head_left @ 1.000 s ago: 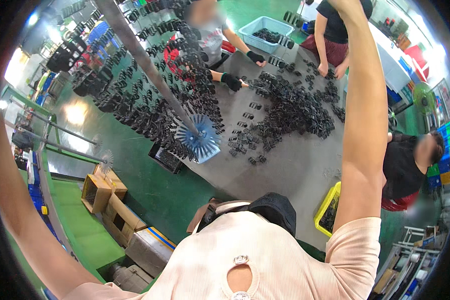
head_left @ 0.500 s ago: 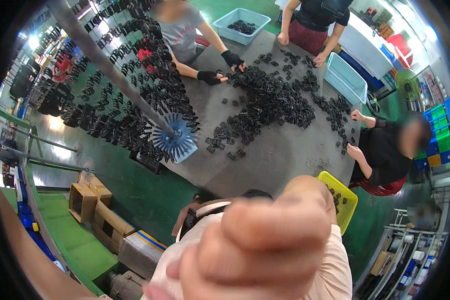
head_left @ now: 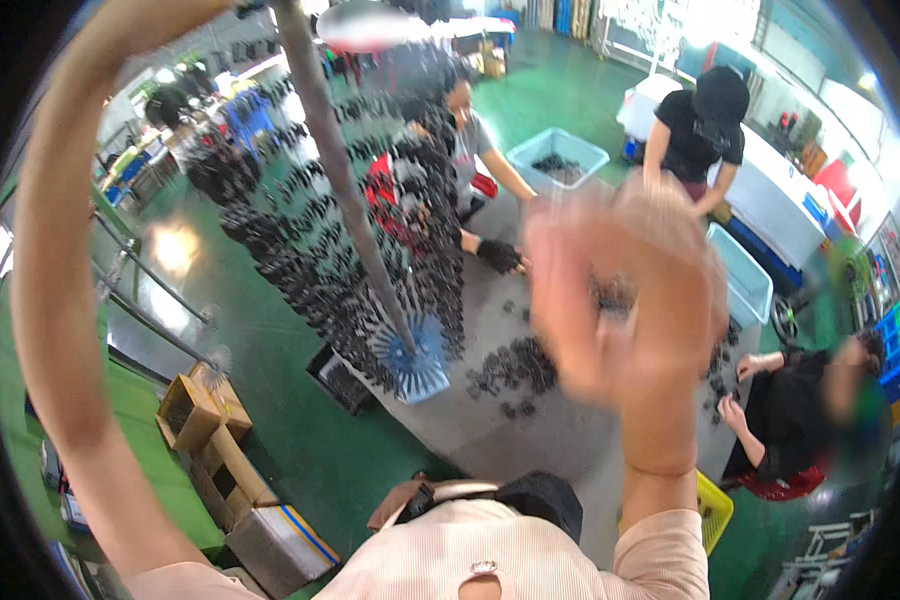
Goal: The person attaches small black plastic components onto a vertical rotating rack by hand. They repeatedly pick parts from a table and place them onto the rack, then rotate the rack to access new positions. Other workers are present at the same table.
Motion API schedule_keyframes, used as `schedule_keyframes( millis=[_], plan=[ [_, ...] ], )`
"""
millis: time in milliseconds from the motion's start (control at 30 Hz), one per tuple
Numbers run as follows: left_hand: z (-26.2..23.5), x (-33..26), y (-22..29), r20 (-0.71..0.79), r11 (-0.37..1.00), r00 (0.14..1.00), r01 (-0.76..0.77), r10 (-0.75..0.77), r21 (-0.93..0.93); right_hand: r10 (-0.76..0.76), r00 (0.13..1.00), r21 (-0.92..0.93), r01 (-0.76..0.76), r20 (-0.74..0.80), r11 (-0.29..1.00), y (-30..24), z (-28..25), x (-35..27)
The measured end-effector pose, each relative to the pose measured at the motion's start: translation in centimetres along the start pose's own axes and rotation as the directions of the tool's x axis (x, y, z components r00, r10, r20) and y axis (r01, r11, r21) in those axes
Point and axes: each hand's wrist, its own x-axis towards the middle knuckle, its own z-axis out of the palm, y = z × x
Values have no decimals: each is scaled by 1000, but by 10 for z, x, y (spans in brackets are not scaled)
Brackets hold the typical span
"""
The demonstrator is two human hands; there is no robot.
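My left arm is stretched up, and my left hand (head_left: 175, 18) is at the top edge, close to the upper end of a grey metal pole (head_left: 335, 150). Its fingers are cut off by the frame. My right hand (head_left: 640, 290) is raised in front of the camera with curled fingers; motion blur hides whether anything is in them. At the pole's foot is a spoked metal ring (head_left: 410, 350) over a light blue base. Dense strings of small black parts (head_left: 300, 290) hang around the pole. Behind my right hand lies a pile of small black pieces (head_left: 515, 370) on the grey table (head_left: 450, 420).
Three people sit or stand around the table, one with black gloves (head_left: 497, 256). Light blue baskets (head_left: 558, 155) stand at its far side, and a yellow basket (head_left: 712, 515) at lower right. Cardboard boxes (head_left: 230, 470) and a black crate (head_left: 340, 380) are on the left floor.
The view has tipped upward. My right hand has risen from low in front of my body to the middle of the view. My left arm now shows raised toward the pole's top.
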Motion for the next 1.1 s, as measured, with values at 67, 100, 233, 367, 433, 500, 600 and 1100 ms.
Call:
schedule_keyframes(
  millis=[67, 100, 233, 367, 433, 500, 600, 1100],
  plan=[
    [5, -4, 9, 79, 997, 996, -25, 30, -67, 156, 988, -44, -155, 6, 987, 30, 20, 32],
    [16, 6, 9, 73, 991, 995, -56, 66, -122, 218, 976, -77, -215, 20, 973, 50, 21, 43],
    [-2, 15, 26, 194, 992, 980, -13, 38, -125, 435, 898, 156, -439, 65, 885, 97, 44, 83],
    [-5, 5, 43, 120, 998, 991, -63, 60, 13, 540, 823, 5, -549, 176, 836, 87, 71, 102],
    [7, 15, 26, 95, 980, 981, -176, 168, 90, 555, 822, 28, -562, 127, 827, 91, 84, 98],
    [17, 22, 18, 72, 944, 963, -269, 260, 192, 589, 801, 37, -595, 111, 803, 89, 87, 100],
    [29, 30, 9, 10, 946, 971, -233, 237, 225, 650, 733, 83, -674, 200, 734, 91, 83, 102],
    [15, 17, 8, 114, 998, 992, -58, 55, 21, 665, 687, -649, -369, 292, 666, 166, -20, 59]
  ],
)
